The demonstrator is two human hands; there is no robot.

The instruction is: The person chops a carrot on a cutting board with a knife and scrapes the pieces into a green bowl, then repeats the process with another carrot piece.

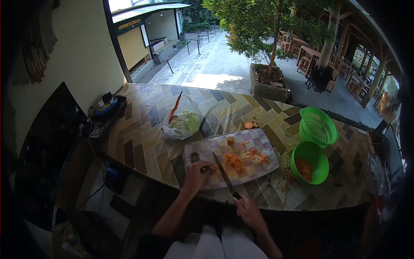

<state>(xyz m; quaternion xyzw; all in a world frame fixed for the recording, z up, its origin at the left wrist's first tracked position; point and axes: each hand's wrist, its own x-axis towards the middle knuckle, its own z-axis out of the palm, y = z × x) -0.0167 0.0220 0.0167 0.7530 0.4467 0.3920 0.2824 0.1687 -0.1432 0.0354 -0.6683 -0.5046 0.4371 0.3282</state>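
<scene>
- Right hand grips the knife; left hand curls by orange bits, grip unclear.
- Diced heap sits mid-board; sticks to its right and the far stub look undiced.
- Right, the green bowl holds orange pieces.

And here at the left hand, curled fingers cover part of whatever sits beneath them, and the orange scraps at the tips are too small to make out! Over to the right hand, wrapping round and hiding the butt of the knife. Cloudy plastic blurs the pale contents of the bag. The writing on the sign is too tiny to read, and the bottom edge cuts off the wearer's legs!
</scene>
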